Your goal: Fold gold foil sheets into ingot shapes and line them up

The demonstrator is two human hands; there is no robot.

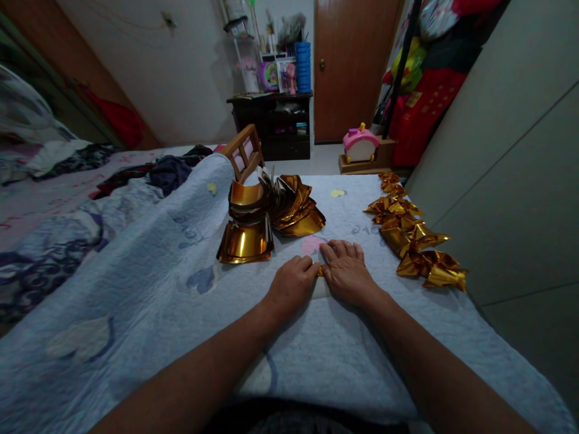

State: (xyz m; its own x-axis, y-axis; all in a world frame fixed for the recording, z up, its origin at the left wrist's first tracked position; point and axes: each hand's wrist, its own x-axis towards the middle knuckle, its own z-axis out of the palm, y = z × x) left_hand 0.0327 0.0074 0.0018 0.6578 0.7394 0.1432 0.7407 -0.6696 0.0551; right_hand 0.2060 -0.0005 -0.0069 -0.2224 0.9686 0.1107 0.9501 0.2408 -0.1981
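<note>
A small piece of gold foil paper [321, 272] shows between my two hands, low over the bedspread; most of it is covered by fingers. My left hand [292, 281] is closed, its fingers curled and pinching the left end of the paper. On the other side, my right hand [348, 274] grips the right end near the thumb, with its other fingers reaching forward. Stacked gold foil sheets [246, 241] lie ahead to the left, next to a fanned pile of foil sheets [301, 211]. A row of folded gold foil pieces [402, 232] runs along the right.
A pale blue quilted bedspread [181, 325] covers the surface under my hands. A wooden chair back [244, 150] rises behind the stacks. Crumpled bedding [117, 199] lies left. A pale cabinet [511, 181] borders the right side, and a pink toy [360, 144] stands beyond the far edge.
</note>
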